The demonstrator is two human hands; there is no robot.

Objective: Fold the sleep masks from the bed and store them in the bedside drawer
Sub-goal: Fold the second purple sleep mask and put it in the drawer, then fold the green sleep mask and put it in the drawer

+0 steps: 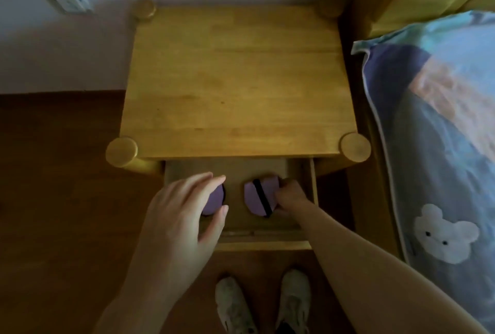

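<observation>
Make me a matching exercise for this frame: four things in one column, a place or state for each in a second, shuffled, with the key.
Things
1. left hand
2. right hand
3. drawer
4. quilt

Places or states
A. pulled open under the bedside table top
B. fingers straight, over the purple mask on the left
C. lying on the bed, with a white bear on it
D. fingers curled on the purple mask with the black strap

Pairs: 1-B, 2-D, 3-A, 4-C
</observation>
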